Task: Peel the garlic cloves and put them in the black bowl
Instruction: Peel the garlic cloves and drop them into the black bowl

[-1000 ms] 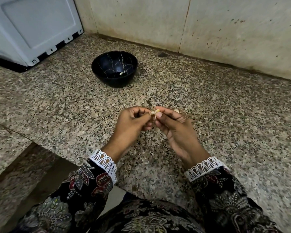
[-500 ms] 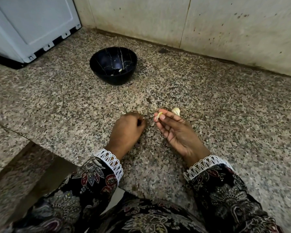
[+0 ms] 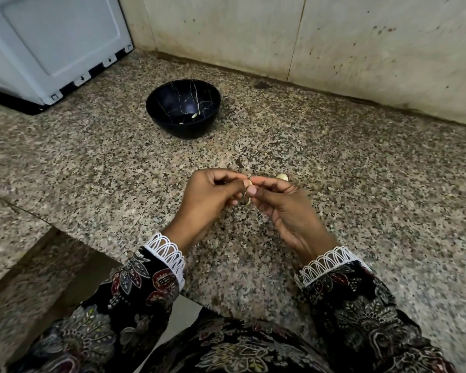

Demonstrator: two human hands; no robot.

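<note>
— Peeling underway? State progress.
— Partial. Left hand [image 3: 207, 195] and right hand [image 3: 285, 208], together, pinch one clove [image 3: 247, 183]. Bowl [image 3: 183, 107] beyond them holds two; another clove [image 3: 282, 177] behind right fingertips.

Speckled granite counter [image 3: 361, 184], stained beige wall [image 3: 361, 49], white appliance [image 3: 51, 41]

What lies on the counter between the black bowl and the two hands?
In the head view, only bare speckled granite counter lies between the black marbled bowl and the left hand and right hand; small scraps sit just beyond the fingers.
</note>
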